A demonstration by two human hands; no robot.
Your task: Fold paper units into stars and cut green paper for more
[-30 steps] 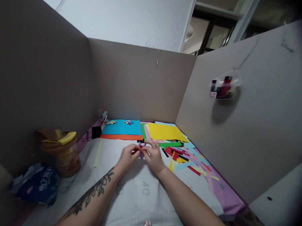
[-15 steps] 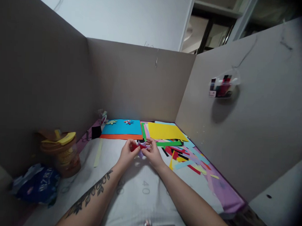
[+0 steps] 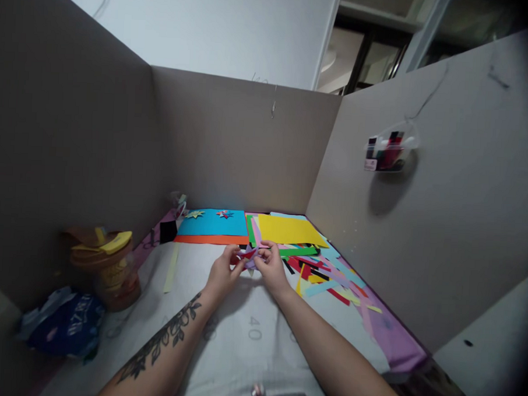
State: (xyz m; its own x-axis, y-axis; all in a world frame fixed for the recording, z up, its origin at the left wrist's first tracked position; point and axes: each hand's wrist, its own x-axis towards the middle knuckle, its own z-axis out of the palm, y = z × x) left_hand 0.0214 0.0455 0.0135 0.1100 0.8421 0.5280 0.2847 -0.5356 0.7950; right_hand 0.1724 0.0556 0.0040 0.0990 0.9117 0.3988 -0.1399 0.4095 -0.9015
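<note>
Purple and red folded paper point(image 3: 250, 257) is pinched between the fingertips of the left hand point(image 3: 223, 271) and right hand point(image 3: 271, 269), just nearer than the blue sheet point(image 3: 214, 224) and yellow sheet point(image 3: 289, 230).

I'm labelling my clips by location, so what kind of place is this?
Probably a paper-craft workstation: a partitioned tabletop with a yellow sheet, a scatter of cut paper strips, and two folded paper stars resting on a blue sheet.

Left forearm point(image 3: 166, 357) bare, dark leafy tattoo point(image 3: 178, 328); right forearm point(image 3: 327, 352) bare.
</note>
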